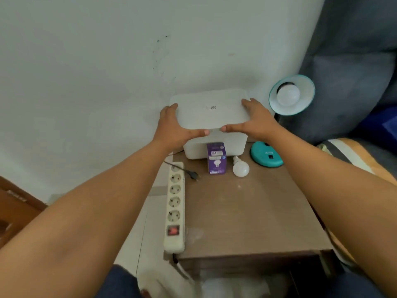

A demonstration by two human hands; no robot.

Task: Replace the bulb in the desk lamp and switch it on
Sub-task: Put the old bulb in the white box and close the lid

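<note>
A white box lid (211,108) is gripped at its two sides by my left hand (174,127) and my right hand (255,119), just above the white box (214,149) at the back of the brown table (247,211). The teal desk lamp's shade (292,94) faces me at the right with a white bulb (287,94) in its socket. Its teal base (266,154) sits beside the box. A loose white bulb (240,167) lies on the table next to a purple bulb carton (216,158). A black plug (193,175) lies unplugged near the power strip.
A white power strip (175,207) with a red switch lies along the table's left edge. A white wall stands behind. Grey cushions (354,72) and bedding fill the right side. A wooden piece of furniture (15,209) shows at the far left.
</note>
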